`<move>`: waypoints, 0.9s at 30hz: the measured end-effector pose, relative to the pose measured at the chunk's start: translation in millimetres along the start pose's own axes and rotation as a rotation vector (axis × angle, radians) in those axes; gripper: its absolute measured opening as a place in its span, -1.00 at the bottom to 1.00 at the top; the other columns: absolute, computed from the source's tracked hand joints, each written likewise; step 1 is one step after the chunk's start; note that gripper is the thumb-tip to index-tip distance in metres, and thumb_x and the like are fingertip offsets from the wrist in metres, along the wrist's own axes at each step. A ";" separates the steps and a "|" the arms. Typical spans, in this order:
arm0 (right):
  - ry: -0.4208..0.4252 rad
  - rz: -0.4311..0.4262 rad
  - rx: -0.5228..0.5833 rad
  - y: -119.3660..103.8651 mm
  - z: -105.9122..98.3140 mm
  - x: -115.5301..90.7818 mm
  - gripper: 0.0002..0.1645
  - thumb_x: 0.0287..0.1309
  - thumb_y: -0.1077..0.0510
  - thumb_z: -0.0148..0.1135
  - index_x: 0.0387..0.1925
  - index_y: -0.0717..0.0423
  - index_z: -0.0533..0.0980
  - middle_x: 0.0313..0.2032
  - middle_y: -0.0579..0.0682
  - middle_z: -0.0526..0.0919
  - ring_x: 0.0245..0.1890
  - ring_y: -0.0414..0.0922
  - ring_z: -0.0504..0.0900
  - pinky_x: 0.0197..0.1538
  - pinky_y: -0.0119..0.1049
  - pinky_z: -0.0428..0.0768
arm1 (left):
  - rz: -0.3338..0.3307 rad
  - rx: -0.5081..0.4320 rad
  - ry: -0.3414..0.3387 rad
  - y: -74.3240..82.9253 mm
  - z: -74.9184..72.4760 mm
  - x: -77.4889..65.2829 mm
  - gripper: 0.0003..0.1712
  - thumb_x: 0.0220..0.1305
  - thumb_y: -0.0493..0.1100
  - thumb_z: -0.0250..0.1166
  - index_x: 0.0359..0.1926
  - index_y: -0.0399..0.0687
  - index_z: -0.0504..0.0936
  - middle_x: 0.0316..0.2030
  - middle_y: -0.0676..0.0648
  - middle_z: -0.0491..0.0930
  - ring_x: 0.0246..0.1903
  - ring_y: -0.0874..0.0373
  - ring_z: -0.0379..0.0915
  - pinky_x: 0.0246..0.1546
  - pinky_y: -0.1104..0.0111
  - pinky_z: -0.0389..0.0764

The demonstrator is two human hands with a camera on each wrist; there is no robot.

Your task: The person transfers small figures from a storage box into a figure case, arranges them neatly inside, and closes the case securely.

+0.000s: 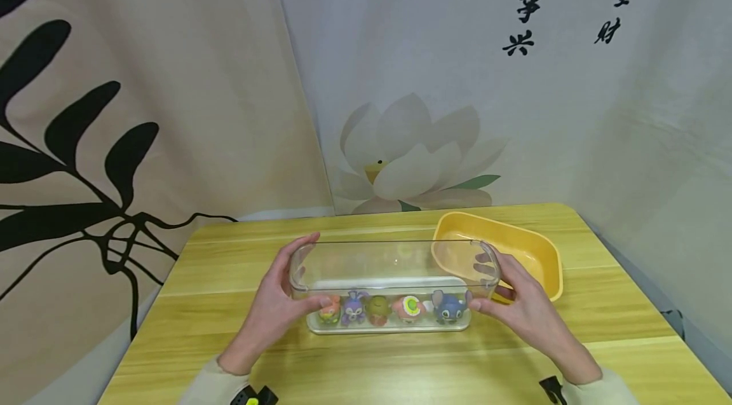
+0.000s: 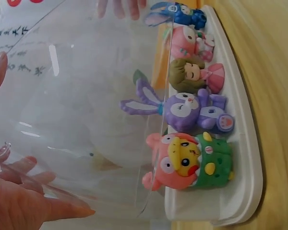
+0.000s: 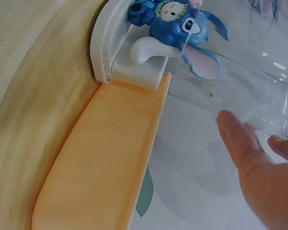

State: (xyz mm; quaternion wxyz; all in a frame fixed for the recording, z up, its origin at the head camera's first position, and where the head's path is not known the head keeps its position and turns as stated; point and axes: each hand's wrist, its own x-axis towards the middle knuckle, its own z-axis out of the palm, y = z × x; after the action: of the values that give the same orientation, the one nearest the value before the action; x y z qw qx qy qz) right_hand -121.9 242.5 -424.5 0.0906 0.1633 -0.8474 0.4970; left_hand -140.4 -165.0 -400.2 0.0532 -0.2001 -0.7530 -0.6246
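Observation:
A clear plastic cover [image 1: 389, 263] is held between my hands, raised above a white tray [image 2: 247, 167]. At its left end my left hand [image 1: 271, 303] grips it, thumb in front and fingers around the end. My right hand [image 1: 523, 313] grips the right end likewise. Several small figurines stand in a row on the tray: a pink-hooded figure in green [image 2: 187, 160], a purple rabbit [image 2: 182, 110], a brown-haired doll [image 2: 189, 74], a pink figure [image 2: 185, 42] and a blue large-eared figure [image 3: 175, 28]. The cover's lower edge is around their head height.
A yellow-orange plastic tub [image 1: 543, 259] stands behind the cover's right end, partly seen through it. Everything rests on a wood-grain table [image 1: 229, 278]. Printed cloth curtains [image 1: 429, 42] hang behind the table.

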 end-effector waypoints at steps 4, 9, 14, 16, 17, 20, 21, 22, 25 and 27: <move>0.002 -0.001 0.012 3.7 0.3 1.0 0.03 0.07 0.27 0.58 0.53 0.11 0.29 0.30 0.13 0.45 0.13 -0.14 0.58 0.09 -0.48 0.64 | -0.020 -0.003 0.002 -4.4 2.6 -0.3 0.13 -0.05 -0.48 0.59 0.53 0.00 0.28 0.54 0.01 0.23 0.49 -0.04 0.14 0.43 0.41 0.29; 0.000 -0.017 0.018 7.9 0.7 2.3 0.02 0.08 0.27 0.58 0.53 0.12 0.29 0.31 0.14 0.44 0.14 -0.16 0.57 0.11 -0.52 0.62 | -0.046 -0.008 0.008 -7.6 4.2 0.4 0.12 -0.04 -0.48 0.59 0.53 0.06 0.28 0.55 0.05 0.21 0.48 -0.07 0.15 0.41 0.35 0.34; -0.003 -0.017 0.019 10.2 1.8 4.2 0.01 0.10 0.24 0.57 0.53 0.12 0.28 0.31 0.14 0.43 0.14 -0.09 0.58 0.12 -0.51 0.61 | -0.052 0.002 0.012 -11.0 3.5 1.6 0.11 -0.01 -0.43 0.60 0.53 0.07 0.28 0.55 0.03 0.20 0.48 -0.09 0.16 0.37 0.45 0.36; -0.005 -0.016 0.023 11.0 2.3 4.9 0.02 0.10 0.23 0.58 0.54 0.09 0.28 0.31 0.14 0.42 0.14 -0.05 0.57 0.13 -0.49 0.61 | -0.053 0.009 0.011 -12.1 3.0 2.2 0.10 0.00 -0.41 0.60 0.53 0.07 0.28 0.55 0.03 0.20 0.49 -0.08 0.14 0.37 0.50 0.32; -0.007 -0.015 0.022 11.4 2.5 5.3 0.02 0.10 0.23 0.58 0.54 0.07 0.27 0.32 0.14 0.42 0.15 -0.03 0.57 0.13 -0.49 0.61 | -0.055 0.011 0.012 -12.5 2.9 2.5 0.10 0.01 -0.40 0.61 0.53 0.09 0.28 0.55 0.03 0.19 0.50 -0.08 0.13 0.37 0.53 0.30; -0.010 -0.015 0.022 13.0 3.1 6.3 0.04 0.09 0.22 0.58 0.55 0.07 0.26 0.33 0.13 0.41 0.16 0.03 0.56 0.14 -0.48 0.61 | -0.058 0.025 0.009 -13.7 2.5 3.2 0.08 0.03 -0.34 0.62 0.53 0.13 0.28 0.56 0.05 0.19 0.52 -0.08 0.10 0.40 0.50 0.26; -0.011 -0.013 0.022 13.5 3.4 6.7 0.04 0.10 0.22 0.58 0.55 0.08 0.26 0.32 0.13 0.41 0.17 0.05 0.55 0.14 -0.48 0.61 | -0.058 0.031 0.007 -14.3 2.2 3.4 0.08 0.04 -0.33 0.62 0.53 0.13 0.27 0.56 0.05 0.18 0.52 -0.08 0.09 0.42 0.46 0.26; -0.012 -0.009 0.026 14.2 3.8 7.0 0.05 0.10 0.22 0.58 0.55 0.09 0.26 0.32 0.13 0.41 0.17 0.07 0.55 0.14 -0.47 0.61 | -0.059 0.037 0.005 -15.1 1.9 3.7 0.08 0.05 -0.32 0.62 0.53 0.14 0.27 0.56 0.05 0.18 0.52 -0.08 0.09 0.44 0.39 0.25; -0.016 0.005 0.037 16.2 5.5 8.1 0.05 0.10 0.21 0.58 0.56 0.11 0.25 0.30 0.12 0.42 0.18 0.13 0.55 0.14 -0.46 0.62 | -0.054 0.053 0.003 -17.9 0.9 5.0 0.08 0.06 -0.31 0.62 0.54 0.14 0.27 0.56 0.05 0.18 0.52 -0.08 0.08 0.53 0.09 0.16; -0.017 0.014 0.050 17.5 7.2 8.7 0.04 0.10 0.21 0.58 0.55 0.11 0.25 0.29 0.13 0.43 0.20 0.16 0.54 0.15 -0.47 0.61 | -0.045 0.053 0.000 -20.1 0.0 6.0 0.07 0.07 -0.32 0.61 0.54 0.11 0.26 0.56 0.03 0.18 0.53 -0.08 0.05 0.54 -0.06 0.06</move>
State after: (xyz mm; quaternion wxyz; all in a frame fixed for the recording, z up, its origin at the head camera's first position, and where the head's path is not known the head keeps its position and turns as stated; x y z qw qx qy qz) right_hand -136.3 242.5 -439.5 0.0755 0.1637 -0.8366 0.5173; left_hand -153.3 -166.4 -416.7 0.0445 -0.1815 -0.7737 -0.6054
